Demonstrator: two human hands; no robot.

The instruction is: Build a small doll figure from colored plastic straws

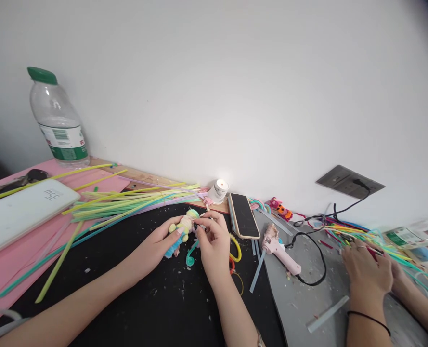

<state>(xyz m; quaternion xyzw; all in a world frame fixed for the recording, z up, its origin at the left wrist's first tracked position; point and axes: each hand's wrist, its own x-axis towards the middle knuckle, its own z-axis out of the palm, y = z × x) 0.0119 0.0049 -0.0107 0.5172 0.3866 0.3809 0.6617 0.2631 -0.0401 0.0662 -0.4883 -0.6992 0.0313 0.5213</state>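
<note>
Head camera view showed a flat black mat (156, 308) with a wide stretch for moving at the near side, dotted with tiny pale scraps (87, 271). Its right edge met a grey tabletop (289, 313), and a smooth white wall (235, 86) stood behind. Long, thin, fuzzy green and yellow stems (127, 207) crowded the back and left. On the right, room was tighter, near a black-screened phone in a pale case (245, 216) and a pale pink glue gun (284, 257).

Over the mat's middle, the left hand (159, 246) held a small fuzzy doll (183, 225) between thumb and fingers. The doll was tilted, with round pale yellow knobs, a creamy pink middle and a blue bottom. The right hand (214, 238) had its fingers bunched at the doll's side; I could not tell if they gripped it. A teal fuzzy curl (189, 262) showed just below.
</note>
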